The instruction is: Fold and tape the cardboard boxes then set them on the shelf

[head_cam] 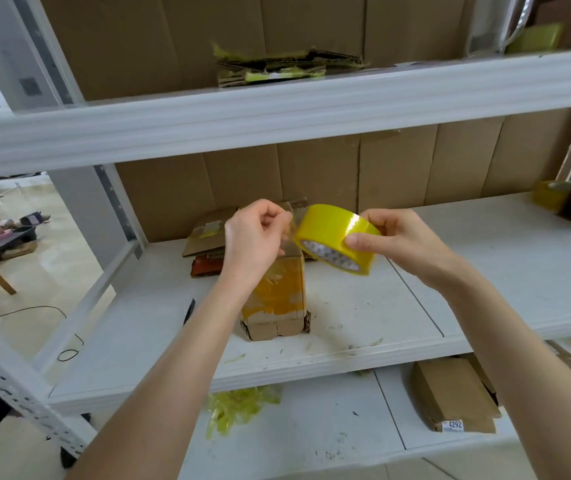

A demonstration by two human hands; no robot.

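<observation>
Your white shelf board (415, 306) holds a small yellow-taped brown cardboard box (277, 299). Flattened brown cardboard (204, 237) lies behind it.

The tape roll (332, 230) is wound from glossy yellow plastic film. At 7 o'clock, the cardboard box (273, 327) is formed of matt brown board. The shelf (363, 306) is finished in scuffed white paint.

We see a glossy yellow tape roll (337, 237), a brown cardboard box (277, 299) banded in orange-yellow tape at its seven o'clock, and a white shelf (484, 265).
</observation>
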